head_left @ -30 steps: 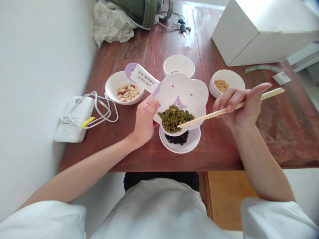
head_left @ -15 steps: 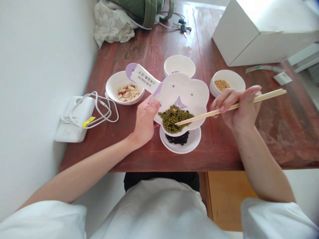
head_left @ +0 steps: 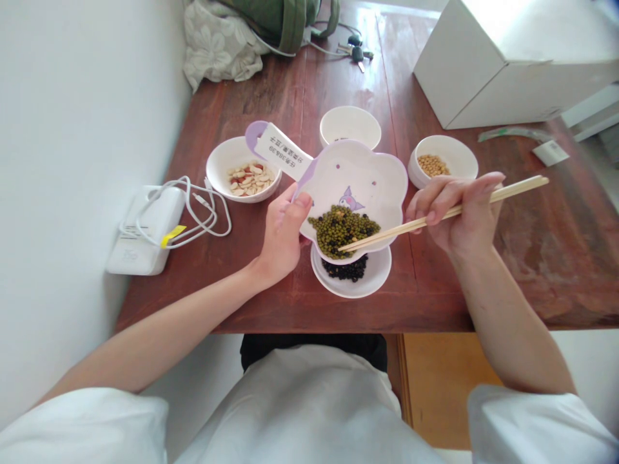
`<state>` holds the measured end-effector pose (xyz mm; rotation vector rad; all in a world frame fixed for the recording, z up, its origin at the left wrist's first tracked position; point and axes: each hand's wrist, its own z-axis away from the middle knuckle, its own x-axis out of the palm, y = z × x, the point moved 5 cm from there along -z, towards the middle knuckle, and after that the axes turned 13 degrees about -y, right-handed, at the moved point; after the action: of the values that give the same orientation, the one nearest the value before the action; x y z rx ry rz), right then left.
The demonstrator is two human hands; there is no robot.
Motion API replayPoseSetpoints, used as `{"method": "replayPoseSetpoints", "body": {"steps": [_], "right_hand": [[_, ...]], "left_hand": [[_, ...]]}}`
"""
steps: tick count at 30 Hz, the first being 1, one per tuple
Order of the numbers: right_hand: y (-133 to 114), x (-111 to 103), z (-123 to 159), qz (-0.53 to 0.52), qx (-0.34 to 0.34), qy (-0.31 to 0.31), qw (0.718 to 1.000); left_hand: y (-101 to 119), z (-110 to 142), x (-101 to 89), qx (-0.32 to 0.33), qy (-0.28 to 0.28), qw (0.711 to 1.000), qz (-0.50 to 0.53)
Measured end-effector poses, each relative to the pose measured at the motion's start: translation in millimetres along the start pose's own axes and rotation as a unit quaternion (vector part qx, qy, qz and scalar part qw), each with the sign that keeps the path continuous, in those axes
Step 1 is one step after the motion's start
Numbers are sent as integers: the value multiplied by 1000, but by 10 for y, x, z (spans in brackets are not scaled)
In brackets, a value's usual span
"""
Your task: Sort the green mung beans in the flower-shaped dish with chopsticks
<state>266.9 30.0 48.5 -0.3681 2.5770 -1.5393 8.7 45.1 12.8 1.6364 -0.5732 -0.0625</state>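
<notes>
My left hand [head_left: 285, 235] grips a flower-shaped white bowl [head_left: 358, 167] with a purple rim and a labelled handle, tilted towards me. Green mung beans [head_left: 338, 225], mixed with a few black and yellowish ones, lie pooled at its near side. In my right hand [head_left: 459, 209] is a pair of chopsticks [head_left: 416, 223], their tips among the green beans. Below the held bowl stands a white bowl [head_left: 372, 283] of black beans [head_left: 345, 267], partly covered by it. Behind it is another white bowl [head_left: 351, 122], its contents mostly hidden.
At the left, a white bowl [head_left: 215, 164] holds sliced nuts [head_left: 249, 179]; at the right, another bowl [head_left: 459, 158] holds yellow beans [head_left: 432, 165]. A white power bank [head_left: 145, 245] with a cable lies by the wall. Keys [head_left: 356, 53], a green bag [head_left: 271, 19] and a white box [head_left: 498, 77] sit farther back.
The chopstick tips have shifted slightly towards me and left within the green beans. My right hand has moved a little with them. My left hand keeps its hold on the flower-shaped bowl.
</notes>
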Motion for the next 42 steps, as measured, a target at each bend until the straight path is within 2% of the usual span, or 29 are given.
{"method": "replayPoseSetpoints", "body": {"steps": [5, 11, 26, 32, 42], "right_hand": [[9, 4, -6, -9, 0, -9, 1000], [-19, -21, 7, 5, 12, 22, 1000], [24, 14, -5, 14, 25, 10, 1000], [29, 3, -14, -4, 3, -6, 1000], [44, 2, -8, 8, 11, -7, 1000]], "left_hand": [[3, 2, -2, -5, 5, 1000, -2], [-2, 1, 2, -10, 4, 1000, -7], [-15, -1, -8, -5, 9, 1000, 8], [6, -7, 6, -5, 5, 1000, 6], [-10, -4, -4, -1, 6, 1000, 6]]}}
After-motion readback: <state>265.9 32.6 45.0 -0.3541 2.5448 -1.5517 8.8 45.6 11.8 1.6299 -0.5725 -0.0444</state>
